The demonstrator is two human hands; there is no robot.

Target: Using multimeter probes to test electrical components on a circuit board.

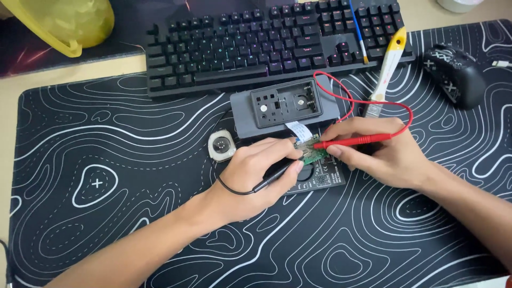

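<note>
Left hand point(256, 173) gripping black probe point(277, 173), right hand point(373, 152) gripping red probe point(354, 141), patterned desk mat point(106, 213).

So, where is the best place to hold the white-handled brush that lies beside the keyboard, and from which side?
Probably the middle of the paintbrush handle, taken from above. It lies flat and slanted, its yellow tip resting on the keyboard edge, bristles near the red wire. The handle is long, bare and clear of the right hand.
</note>
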